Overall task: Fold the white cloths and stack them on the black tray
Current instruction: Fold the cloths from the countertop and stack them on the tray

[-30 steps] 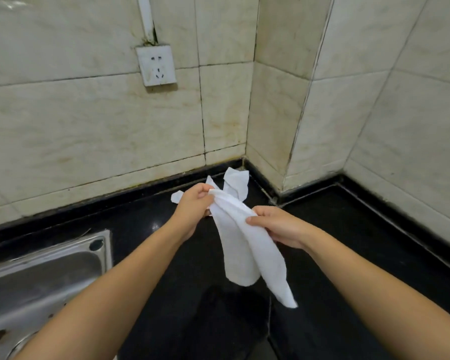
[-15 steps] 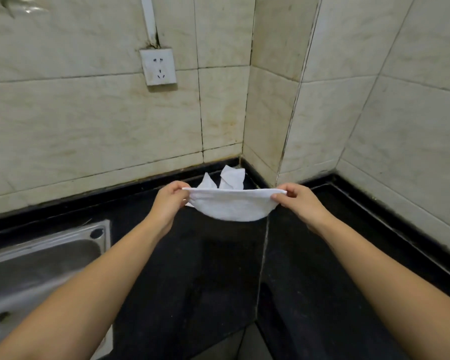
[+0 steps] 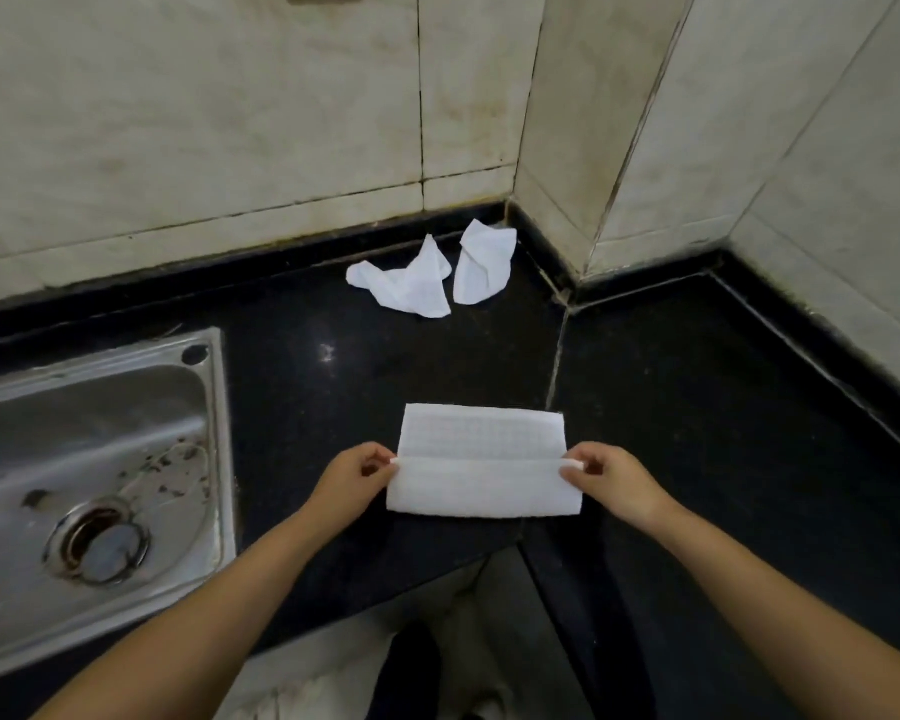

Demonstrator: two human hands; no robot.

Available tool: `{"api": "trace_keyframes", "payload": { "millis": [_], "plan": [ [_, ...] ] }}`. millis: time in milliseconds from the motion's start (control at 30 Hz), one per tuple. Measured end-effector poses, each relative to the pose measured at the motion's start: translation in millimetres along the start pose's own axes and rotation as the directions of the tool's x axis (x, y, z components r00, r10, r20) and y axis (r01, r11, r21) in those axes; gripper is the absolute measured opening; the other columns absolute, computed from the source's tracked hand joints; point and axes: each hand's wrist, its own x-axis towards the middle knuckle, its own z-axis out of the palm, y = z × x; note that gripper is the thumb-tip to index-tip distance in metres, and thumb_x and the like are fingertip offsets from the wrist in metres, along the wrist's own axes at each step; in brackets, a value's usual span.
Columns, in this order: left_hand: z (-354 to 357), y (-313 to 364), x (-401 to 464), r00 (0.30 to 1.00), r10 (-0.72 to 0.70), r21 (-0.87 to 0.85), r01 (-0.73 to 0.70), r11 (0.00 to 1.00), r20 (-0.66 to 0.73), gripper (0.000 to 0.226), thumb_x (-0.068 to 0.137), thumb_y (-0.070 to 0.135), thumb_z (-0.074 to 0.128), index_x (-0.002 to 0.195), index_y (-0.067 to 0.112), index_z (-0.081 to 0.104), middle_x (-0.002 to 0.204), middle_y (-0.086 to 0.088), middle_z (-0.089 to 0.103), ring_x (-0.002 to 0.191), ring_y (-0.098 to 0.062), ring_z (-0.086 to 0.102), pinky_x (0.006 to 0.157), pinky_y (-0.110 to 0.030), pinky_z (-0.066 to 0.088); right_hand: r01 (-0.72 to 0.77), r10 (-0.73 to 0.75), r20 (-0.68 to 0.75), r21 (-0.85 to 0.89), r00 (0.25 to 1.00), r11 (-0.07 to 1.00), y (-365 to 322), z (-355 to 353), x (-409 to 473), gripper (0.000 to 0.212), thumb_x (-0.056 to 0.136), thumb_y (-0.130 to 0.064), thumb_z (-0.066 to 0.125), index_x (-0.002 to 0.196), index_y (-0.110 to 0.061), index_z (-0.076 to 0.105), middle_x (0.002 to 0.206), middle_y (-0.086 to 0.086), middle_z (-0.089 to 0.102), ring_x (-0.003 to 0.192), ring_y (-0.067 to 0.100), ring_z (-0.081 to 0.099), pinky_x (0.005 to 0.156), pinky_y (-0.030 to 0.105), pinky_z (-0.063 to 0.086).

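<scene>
The left hand [image 3: 352, 472] is pinching the left end of a white cloth [image 3: 481, 462] between thumb and fingers, and the right hand [image 3: 611, 478] is pinching the right end in the same way — both are gripping at the line of a fold running across the cloth. The cloth is lying flat on the black bench [image 3: 723, 418] directly between the two hands, its long axis running left to right, with the near flap doubled over on top and a strip of the lower layer showing on the far side. Neither hand is nearer than the other; they are sitting level at opposite ends of the crease, so the next fold probably has to bring one short end across to the other along that long axis.

Farther out, two crumpled cloths [image 3: 411, 283] are waiting unfolded near the back corner of the bench, well apart from the hands and just in front of the tiled wall [image 3: 230, 122]. A steel sink [image 3: 94, 475] is sitting to the left, its rim near the left forearm. No black tray is in view — where the stack is to go cannot be told.
</scene>
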Motion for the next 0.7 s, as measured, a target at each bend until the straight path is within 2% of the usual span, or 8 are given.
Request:
{"api": "trace_keyframes", "payload": {
  "millis": [133,200,267,300,367,433,567,700],
  "plan": [
    [3.7,29.7,41.3,0.988,0.089,0.113,-0.074,0.991,-0.129,0.006,0.090,0.016,0.058,0.084,0.017,0.061,0.079,0.003,0.061,0.074,-0.011,0.056,0.064,-0.019,0.043,-0.064,0.062,-0.189,-0.007,0.980,0.998,-14.9,-3.7,40.3,0.011,0.092,-0.019,0.056,0.084,-0.017,0.063,0.087,0.003,0.064,0.079,0.014,0.057,0.064,0.022,0.043],
    [8.9,36.5,63.1,0.982,0.098,0.203,-0.064,0.977,-0.161,0.006,0.090,0.020,0.056,0.085,0.021,0.059,0.084,0.003,0.060,0.082,-0.014,0.057,0.073,-0.027,0.047,-0.137,0.123,-0.239,-0.044,0.963,0.990,-18.6,0.2,60.1,0.012,0.092,-0.018,0.052,0.087,-0.017,0.062,0.091,0.003,0.064,0.081,0.015,0.058,0.066,0.026,0.047],
    [15.1,36.0,78.1,0.978,0.117,0.351,-0.051,0.935,-0.171,0.008,0.092,0.025,0.052,0.092,0.022,0.060,0.093,0.003,0.058,0.093,-0.017,0.055,0.086,-0.035,0.046,-0.220,0.180,-0.248,-0.144,0.952,0.965,-17.6,9.3,74.7,0.013,0.092,-0.018,0.049,0.092,-0.019,0.062,0.101,0.005,0.062,0.088,0.020,0.059,0.081,0.036,0.050],
    [18.0,33.5,81.9,0.976,0.124,0.413,-0.041,0.910,-0.177,0.011,0.093,0.026,0.051,0.098,0.022,0.060,0.098,0.002,0.058,0.098,-0.017,0.053,0.089,-0.035,0.043,-0.242,0.183,-0.245,-0.241,0.952,0.940,-16.9,15.0,78.8,0.016,0.092,-0.018,0.047,0.099,-0.020,0.062,0.108,0.006,0.060,0.095,0.022,0.057,0.089,0.039,0.047],
    [22.5,24.7,81.4,0.971,0.132,0.471,-0.023,0.882,-0.201,0.022,0.093,0.029,0.050,0.113,0.022,0.056,0.113,-0.001,0.055,0.108,-0.019,0.049,0.093,-0.035,0.038,-0.219,0.108,-0.263,-0.438,0.959,0.872,-16.7,26.5,82.7,0.028,0.092,-0.019,0.046,0.118,-0.021,0.056,0.120,0.005,0.053,0.111,0.023,0.049,0.096,0.039,0.037],
    [24.2,14.4,70.6,0.962,0.137,0.467,-0.011,0.884,-0.236,0.038,0.092,0.035,0.051,0.127,0.021,0.048,0.125,-0.002,0.050,0.116,-0.020,0.045,0.097,-0.036,0.035,-0.122,-0.032,-0.268,-0.537,0.963,0.835,-26.2,35.4,87.1,0.039,0.091,-0.019,0.047,0.130,-0.023,0.048,0.127,0.003,0.047,0.120,0.023,0.042,0.100,0.038,0.032],
    [23.5,-2.1,41.6,0.975,0.104,0.549,0.022,0.836,-0.198,0.064,0.089,0.054,0.046,0.142,0.022,0.030,0.141,-0.002,0.038,0.128,-0.018,0.037,0.106,-0.035,0.029,0.126,-0.173,-0.040,-0.529,0.984,0.839,-77.8,60.9,112.2,0.047,0.093,-0.026,0.049,0.139,-0.024,0.039,0.136,0.002,0.043,0.126,0.022,0.039,0.104,0.037,0.031],
    [23.8,-11.9,32.9,0.980,0.081,0.640,0.055,0.767,-0.182,0.071,0.089,0.062,0.038,0.146,0.022,0.021,0.149,0.000,0.030,0.136,-0.016,0.028,0.109,-0.032,0.024,0.242,-0.133,0.215,-0.639,0.968,0.730,-125.7,105.9,137.1,0.049,0.093,-0.030,0.052,0.139,-0.021,0.039,0.137,0.005,0.043,0.127,0.025,0.041,0.105,0.041,0.034]
  ]
}}
